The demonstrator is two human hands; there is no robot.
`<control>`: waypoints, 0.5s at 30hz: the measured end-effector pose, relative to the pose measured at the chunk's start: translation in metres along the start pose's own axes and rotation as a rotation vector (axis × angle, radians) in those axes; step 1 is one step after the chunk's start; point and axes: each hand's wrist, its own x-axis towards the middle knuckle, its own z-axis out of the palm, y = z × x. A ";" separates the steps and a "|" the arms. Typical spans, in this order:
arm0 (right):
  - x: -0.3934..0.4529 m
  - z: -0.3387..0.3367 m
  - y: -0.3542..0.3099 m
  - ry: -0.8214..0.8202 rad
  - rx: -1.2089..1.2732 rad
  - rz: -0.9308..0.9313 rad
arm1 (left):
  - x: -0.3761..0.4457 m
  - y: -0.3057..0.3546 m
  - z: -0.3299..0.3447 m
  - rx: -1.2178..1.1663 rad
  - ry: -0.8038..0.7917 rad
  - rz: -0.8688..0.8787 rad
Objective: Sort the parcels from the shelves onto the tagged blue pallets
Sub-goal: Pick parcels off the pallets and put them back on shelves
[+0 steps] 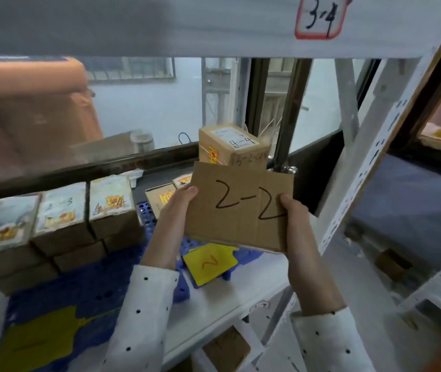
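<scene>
Two white, black-dotted sleeves [144, 312] reach forward in the head view. Both hands clamp a flat brown cardboard parcel marked "2-2" [241, 208]: the left hand [173, 213] grips its left edge, the right hand [300, 232] its right edge. It is held in the air in front of the white metal shelf frame [359, 183], above a blue plastic pallet [85, 285] bearing a yellow tag marked "2" [208, 261]. Stacked brown boxes [61, 226] sit on the pallet to the left, and a box marked "4-4" [232, 146] stands behind.

White sleeves [144, 312], seemingly black-dotted.
</scene>
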 end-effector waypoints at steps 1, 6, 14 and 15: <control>0.010 0.005 -0.001 -0.025 0.019 0.010 | 0.006 0.003 -0.001 -0.013 0.031 0.008; 0.047 0.032 -0.011 -0.249 -0.031 -0.022 | 0.036 0.008 -0.009 -0.083 0.208 0.034; 0.107 0.067 -0.020 -0.491 -0.196 -0.085 | 0.076 0.009 -0.016 -0.059 0.509 0.019; 0.111 0.068 -0.017 -0.535 -0.252 -0.143 | 0.081 0.008 -0.017 -0.039 0.540 0.010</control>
